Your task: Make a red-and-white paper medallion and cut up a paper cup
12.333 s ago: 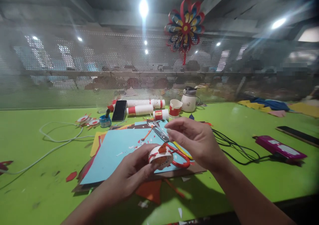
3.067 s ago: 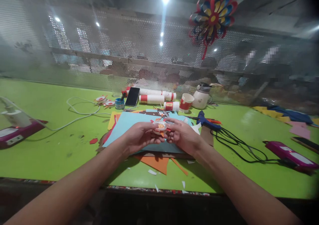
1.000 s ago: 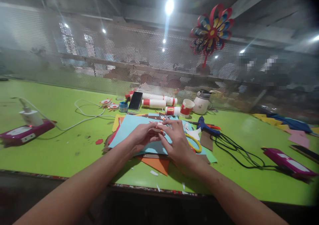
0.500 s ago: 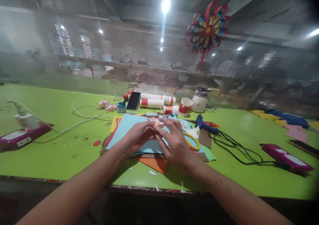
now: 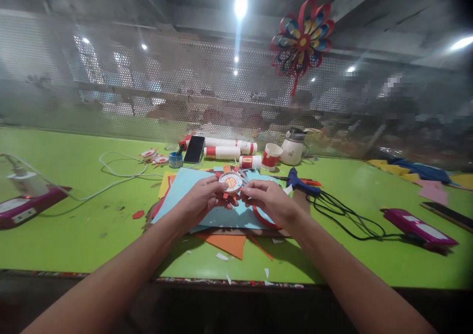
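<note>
Round craft disc (image 5: 231, 182), pinched by the left hand (image 5: 201, 197), sat just left of the bunched right hand (image 5: 271, 199), whose hold was unclear.

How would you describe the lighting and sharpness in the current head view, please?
In the head view, the ceiling lamp flares into a vertical streak; same view, the perforated screen looks hazy, shadows fall beside the forearms on the green table, and detail on the round disc is too small to read.
</note>
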A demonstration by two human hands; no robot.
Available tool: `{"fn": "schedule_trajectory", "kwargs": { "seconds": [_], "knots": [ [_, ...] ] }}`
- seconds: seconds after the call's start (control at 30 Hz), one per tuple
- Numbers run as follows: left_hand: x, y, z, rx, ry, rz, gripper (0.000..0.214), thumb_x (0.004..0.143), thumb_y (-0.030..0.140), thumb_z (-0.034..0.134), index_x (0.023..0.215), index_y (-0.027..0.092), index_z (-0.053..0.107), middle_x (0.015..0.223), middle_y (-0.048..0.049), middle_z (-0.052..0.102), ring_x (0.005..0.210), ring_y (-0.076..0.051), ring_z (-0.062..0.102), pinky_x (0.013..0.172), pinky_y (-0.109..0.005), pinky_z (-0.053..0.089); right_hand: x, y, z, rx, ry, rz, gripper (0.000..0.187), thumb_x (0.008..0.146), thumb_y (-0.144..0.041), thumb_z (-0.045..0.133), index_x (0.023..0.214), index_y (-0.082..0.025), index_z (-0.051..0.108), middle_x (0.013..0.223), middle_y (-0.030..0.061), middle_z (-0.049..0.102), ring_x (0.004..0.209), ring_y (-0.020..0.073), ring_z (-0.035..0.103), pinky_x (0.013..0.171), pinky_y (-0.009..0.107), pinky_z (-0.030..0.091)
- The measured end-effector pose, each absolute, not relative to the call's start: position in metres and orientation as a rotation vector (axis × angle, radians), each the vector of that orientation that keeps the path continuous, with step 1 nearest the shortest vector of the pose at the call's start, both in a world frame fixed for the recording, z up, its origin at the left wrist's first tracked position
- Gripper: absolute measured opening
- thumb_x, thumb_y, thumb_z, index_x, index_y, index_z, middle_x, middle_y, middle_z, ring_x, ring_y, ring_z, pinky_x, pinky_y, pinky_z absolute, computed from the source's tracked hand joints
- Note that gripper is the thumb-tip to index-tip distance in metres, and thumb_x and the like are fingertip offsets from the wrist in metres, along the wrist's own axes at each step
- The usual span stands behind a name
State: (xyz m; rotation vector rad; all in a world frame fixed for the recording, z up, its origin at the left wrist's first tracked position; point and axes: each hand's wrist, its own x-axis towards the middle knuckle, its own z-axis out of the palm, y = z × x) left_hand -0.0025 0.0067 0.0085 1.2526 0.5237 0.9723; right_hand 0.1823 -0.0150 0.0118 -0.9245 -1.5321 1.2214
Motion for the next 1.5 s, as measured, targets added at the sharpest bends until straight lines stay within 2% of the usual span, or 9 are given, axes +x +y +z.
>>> {"fn": "schedule_trajectory", "kwargs": {
  "seconds": [0.47, 0.77, 0.9, 1.03, 1.1, 1.27, 1.5],
  "knots": [
    [-0.006, 0.007, 0.01, 1.193, 0.44, 0.888, 0.01, 0.074, 0.015, 0.056, 0.074, 0.008, 0.063, 0.07, -0.0107, 0.067, 0.061, -0.017, 0.062, 0.06, -0.028, 0.05, 0.183, -0.017, 0.012, -0.751, -1.629, 1.269, 0.016, 0.076, -0.031, 0.069, 0.072, -0.016, 0.065, 0.074, 0.0018, 0.063, 0.072, 0.0146, 0.058, 0.068, 0.03, 0.043],
    [-0.006, 0.01, 0.011, 1.076, 0.487, 0.772, 0.018, 0.077, 0.014, 0.05, 0.073, 0.005, 0.065, 0.071, -0.0135, 0.068, 0.058, -0.014, 0.062, 0.058, -0.023, 0.049, 0.181, -0.019, 0.013, -0.766, -1.51, 1.37, 0.015, 0.075, -0.028, 0.071, 0.07, -0.014, 0.066, 0.069, 0.0019, 0.063, 0.066, 0.0125, 0.057, 0.065, 0.027, 0.042],
    [-0.004, 0.01, 0.009, 1.072, 0.52, 0.77, 0.017, 0.076, 0.013, 0.052, 0.076, 0.004, 0.065, 0.07, -0.0139, 0.068, 0.056, -0.014, 0.062, 0.056, -0.022, 0.049, 0.18, -0.018, 0.013, -0.844, -1.408, 1.425, 0.025, 0.075, -0.037, 0.07, 0.069, -0.013, 0.064, 0.071, 0.0041, 0.064, 0.064, 0.013, 0.058, 0.06, 0.026, 0.042],
    [-0.003, 0.008, 0.009, 1.105, 0.554, 0.813, 0.012, 0.075, 0.013, 0.055, 0.076, 0.005, 0.064, 0.069, -0.0134, 0.068, 0.056, -0.015, 0.063, 0.054, -0.022, 0.049, 0.181, -0.013, 0.01, -0.93, -1.343, 1.407, 0.037, 0.078, -0.047, 0.065, 0.062, -0.013, 0.06, 0.058, 0.0013, 0.059, 0.05, 0.0093, 0.052, 0.045, 0.022, 0.035],
    [-0.003, 0.007, 0.009, 1.135, 0.546, 0.819, 0.011, 0.074, 0.013, 0.056, 0.077, 0.005, 0.063, 0.071, -0.0141, 0.068, 0.057, -0.016, 0.063, 0.053, -0.023, 0.049, 0.182, -0.012, 0.008, -0.952, -1.335, 1.435, 0.036, 0.076, -0.045, 0.068, 0.062, -0.013, 0.061, 0.057, 0.0007, 0.058, 0.048, 0.0087, 0.051, 0.042, 0.021, 0.033],
    [-0.003, 0.004, 0.011, 1.154, 0.562, 0.818, 0.007, 0.072, 0.013, 0.06, 0.075, 0.006, 0.063, 0.07, -0.0127, 0.068, 0.056, -0.016, 0.064, 0.052, -0.024, 0.049, 0.186, -0.007, 0.004, -0.909, -1.324, 1.578, 0.027, 0.072, -0.036, 0.075, 0.069, -0.011, 0.064, 0.063, 0.0012, 0.061, 0.052, 0.0085, 0.053, 0.049, 0.021, 0.041],
    [-0.003, 0.004, 0.01, 1.18, 0.561, 0.805, 0.008, 0.073, 0.014, 0.062, 0.077, 0.007, 0.062, 0.072, -0.0117, 0.068, 0.057, -0.017, 0.065, 0.054, -0.026, 0.051, 0.189, -0.007, 0.004, -0.862, -1.279, 1.679, 0.024, 0.071, -0.031, 0.076, 0.072, -0.01, 0.066, 0.063, 0.0006, 0.062, 0.051, 0.0073, 0.053, 0.049, 0.021, 0.043]
  ]
}}
